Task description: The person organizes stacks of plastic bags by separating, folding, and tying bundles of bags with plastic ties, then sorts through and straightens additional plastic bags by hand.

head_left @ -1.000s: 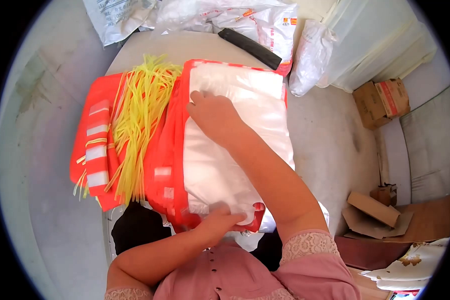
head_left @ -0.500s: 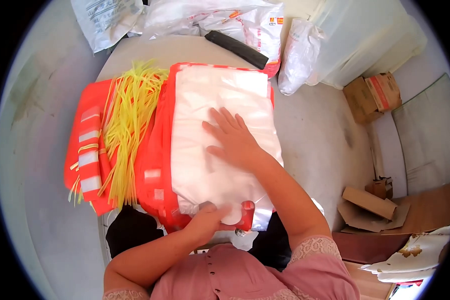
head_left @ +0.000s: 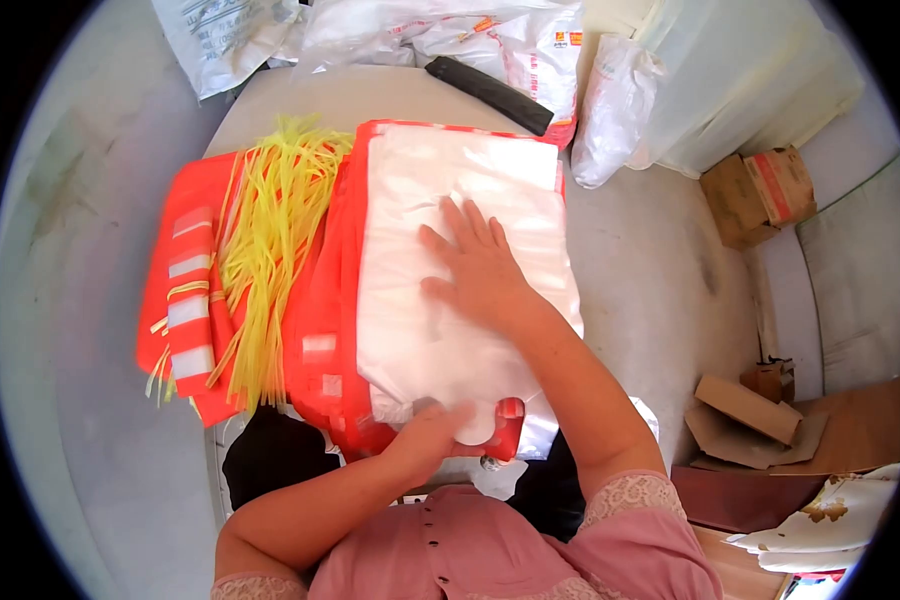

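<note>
A stack of white translucent plastic bags (head_left: 465, 350) lies flat over red plastic bags (head_left: 315, 330). My right hand (head_left: 485, 275) rests on the upper part of the white stack, palm down with fingers spread. At the near edge, my left hand (head_left: 432, 440) is closed on a gathered part of the white bags, its thumb on top and its other fingers partly hidden. A pale rounded flap (head_left: 477, 424) shows beside that thumb. Just right of it, red plastic (head_left: 511, 425) is visible through an opening.
Yellow plastic ties (head_left: 275, 240) lie in a bundle left of the stack, beside a rolled red-and-white striped bundle (head_left: 190, 295). A black bar-shaped object (head_left: 490, 95) and white printed sacks (head_left: 520, 50) are at the back. Cardboard boxes (head_left: 760, 195) stand to the right.
The whole view has shifted, so everything appears slightly farther right. My right hand stays spread on the stack, and my left hand stays at its near edge.
</note>
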`<state>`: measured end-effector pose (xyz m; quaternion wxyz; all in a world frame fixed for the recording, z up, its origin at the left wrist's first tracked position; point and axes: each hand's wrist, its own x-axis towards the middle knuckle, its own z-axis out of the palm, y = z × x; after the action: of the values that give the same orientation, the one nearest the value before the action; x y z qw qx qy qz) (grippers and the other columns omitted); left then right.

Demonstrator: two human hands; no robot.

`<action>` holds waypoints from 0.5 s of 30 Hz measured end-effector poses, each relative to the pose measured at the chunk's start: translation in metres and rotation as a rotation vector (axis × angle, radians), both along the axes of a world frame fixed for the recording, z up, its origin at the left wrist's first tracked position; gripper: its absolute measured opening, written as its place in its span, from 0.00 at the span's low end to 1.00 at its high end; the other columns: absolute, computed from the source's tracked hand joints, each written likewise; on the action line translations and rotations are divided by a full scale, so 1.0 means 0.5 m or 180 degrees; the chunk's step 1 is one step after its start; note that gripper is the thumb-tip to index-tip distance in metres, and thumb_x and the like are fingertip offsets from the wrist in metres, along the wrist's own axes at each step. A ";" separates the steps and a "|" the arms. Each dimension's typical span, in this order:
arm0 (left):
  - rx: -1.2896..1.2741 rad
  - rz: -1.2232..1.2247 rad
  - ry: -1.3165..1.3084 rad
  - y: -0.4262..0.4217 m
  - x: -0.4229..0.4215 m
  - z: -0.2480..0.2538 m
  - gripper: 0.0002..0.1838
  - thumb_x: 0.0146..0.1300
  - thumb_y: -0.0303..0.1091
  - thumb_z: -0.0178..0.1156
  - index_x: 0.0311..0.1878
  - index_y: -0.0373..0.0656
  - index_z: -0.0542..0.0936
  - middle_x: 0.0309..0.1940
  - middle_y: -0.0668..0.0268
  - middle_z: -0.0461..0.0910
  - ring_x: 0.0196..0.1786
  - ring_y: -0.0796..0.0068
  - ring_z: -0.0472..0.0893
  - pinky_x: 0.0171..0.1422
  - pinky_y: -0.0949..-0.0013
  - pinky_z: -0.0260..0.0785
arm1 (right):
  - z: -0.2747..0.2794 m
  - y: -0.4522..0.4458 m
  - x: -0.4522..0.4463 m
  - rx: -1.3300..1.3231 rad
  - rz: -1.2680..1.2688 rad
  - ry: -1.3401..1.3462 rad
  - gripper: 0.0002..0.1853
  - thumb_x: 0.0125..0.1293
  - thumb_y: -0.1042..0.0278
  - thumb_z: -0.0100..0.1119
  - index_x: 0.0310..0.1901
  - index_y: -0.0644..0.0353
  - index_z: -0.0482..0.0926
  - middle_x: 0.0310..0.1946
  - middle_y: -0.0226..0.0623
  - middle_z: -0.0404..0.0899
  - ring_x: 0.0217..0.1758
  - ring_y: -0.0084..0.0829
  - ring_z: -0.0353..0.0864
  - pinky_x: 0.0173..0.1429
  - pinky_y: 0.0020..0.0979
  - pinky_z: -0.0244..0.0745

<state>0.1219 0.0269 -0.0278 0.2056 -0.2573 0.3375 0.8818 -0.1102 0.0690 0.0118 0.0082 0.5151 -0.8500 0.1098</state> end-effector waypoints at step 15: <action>-0.0052 0.0026 0.0099 0.003 -0.005 -0.010 0.27 0.80 0.44 0.60 0.59 0.22 0.74 0.58 0.51 0.80 0.59 0.61 0.85 0.59 0.61 0.87 | 0.009 -0.065 -0.004 -0.0405 0.0221 0.0247 0.33 0.73 0.48 0.63 0.77 0.50 0.72 0.86 0.47 0.51 0.90 0.56 0.42 0.87 0.61 0.44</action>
<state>0.1193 0.0281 -0.0330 0.1946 -0.2467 0.3468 0.8838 -0.1119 0.0365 0.0165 0.0700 0.5466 -0.8220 0.1438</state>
